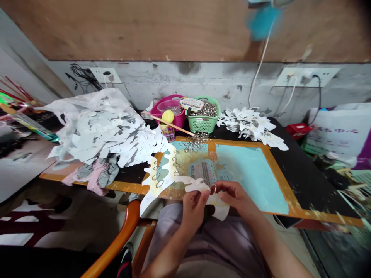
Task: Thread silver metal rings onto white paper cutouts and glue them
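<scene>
At the bench's (304, 173) near edge, left hand (193, 208): thumb and forefinger pinched on a white cut-out sheet (221, 211), probably to steady it.
Right hand (236, 195): narrow grip, fingertips at a small wire loop (213, 189) just beside the left fingertips; whether they close on it, I cannot tell.
Looped strip (158, 181): across the near edge, left of the hands, tip overhanging; any join to the held sheet is unclear.
Loose wire loops (194, 145): heaped before the green basket (202, 125) toward the far edge, likely for easy reach.
Printed lettering (207, 170): blurred, partly stained over.
</scene>
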{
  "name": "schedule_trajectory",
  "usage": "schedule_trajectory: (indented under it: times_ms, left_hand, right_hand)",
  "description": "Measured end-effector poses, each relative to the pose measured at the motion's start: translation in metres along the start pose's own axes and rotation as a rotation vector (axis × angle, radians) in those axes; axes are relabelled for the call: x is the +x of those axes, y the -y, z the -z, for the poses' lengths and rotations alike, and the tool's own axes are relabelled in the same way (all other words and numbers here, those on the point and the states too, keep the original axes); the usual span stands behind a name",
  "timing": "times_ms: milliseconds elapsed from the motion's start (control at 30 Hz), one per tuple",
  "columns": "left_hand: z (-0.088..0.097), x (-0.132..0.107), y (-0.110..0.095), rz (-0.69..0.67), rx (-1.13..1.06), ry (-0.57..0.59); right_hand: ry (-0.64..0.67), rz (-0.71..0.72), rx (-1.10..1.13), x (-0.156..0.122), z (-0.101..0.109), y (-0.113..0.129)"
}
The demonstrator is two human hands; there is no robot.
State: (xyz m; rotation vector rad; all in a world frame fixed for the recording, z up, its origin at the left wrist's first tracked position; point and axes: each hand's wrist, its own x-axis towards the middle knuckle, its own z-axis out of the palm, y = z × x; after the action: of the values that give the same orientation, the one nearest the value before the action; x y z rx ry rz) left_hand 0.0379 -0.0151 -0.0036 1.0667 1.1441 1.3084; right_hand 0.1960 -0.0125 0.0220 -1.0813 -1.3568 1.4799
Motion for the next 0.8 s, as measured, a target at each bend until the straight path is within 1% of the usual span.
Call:
schedule_trajectory:
  times_ms: [67, 167, 200, 267, 300, 367, 433, 467, 500, 567, 633, 667, 733, 767, 800]
  left_hand:
    - [0.001, -0.001, 0.002, -0.066, 0.104, 0.033]
    - [0.005, -0.001, 0.012, -0.137, 0.186, 0.089]
    - [0.006, 0.000, 0.016, -0.160, 0.173, 0.102]
    - [0.009, 0.003, 0.023, -0.185, 0.076, 0.123]
    - [0.011, 0.004, 0.025, -0.172, 0.004, 0.127]
    - [0.012, 0.007, 0.025, -0.071, -0.112, 0.117]
    - [0.012, 0.011, 0.018, 0.054, -0.161, 0.111]
    - [0.012, 0.013, 0.013, 0.093, -0.170, 0.109]
    - [0.011, 0.014, 0.007, 0.116, -0.172, 0.124]
    - [0.011, 0.016, -0.004, 0.125, -0.170, 0.177]
    - [0.010, 0.017, -0.011, 0.125, -0.153, 0.210]
    - [0.010, 0.016, -0.013, 0.119, -0.146, 0.215]
    - [0.009, 0.015, -0.013, 0.101, -0.153, 0.199]
    - [0.009, 0.014, -0.011, 0.095, -0.160, 0.192]
    - [0.009, 0.013, -0.010, 0.090, -0.164, 0.189]
  right_hand:
    - [0.026, -0.040, 0.044, 0.002, -0.002, 0.001]
    - [-0.017, -0.032, 0.000, 0.005, -0.005, 0.003]
    - [-0.029, -0.014, -0.016, 0.006, -0.006, 0.003]
    - [-0.057, 0.024, -0.054, 0.005, -0.008, 0.005]
    - [-0.075, 0.035, -0.085, 0.003, -0.008, 0.006]
    - [-0.100, 0.047, -0.166, -0.001, -0.007, 0.006]
    - [-0.086, 0.066, -0.209, -0.006, -0.005, 0.005]
    - [-0.077, 0.090, -0.207, -0.008, -0.004, 0.005]
    - [-0.089, 0.130, -0.206, -0.010, -0.002, 0.005]
    - [-0.173, 0.246, -0.264, -0.011, 0.002, 0.005]
    - [-0.274, 0.391, -0.429, -0.011, 0.003, 0.006]
    - [-0.290, 0.463, -0.522, -0.010, 0.003, 0.006]
    - [-0.237, 0.573, -0.648, -0.008, 0.001, 0.007]
    - [-0.200, 0.598, -0.662, -0.008, 0.001, 0.008]
    - [-0.167, 0.591, -0.638, -0.007, 0.001, 0.009]
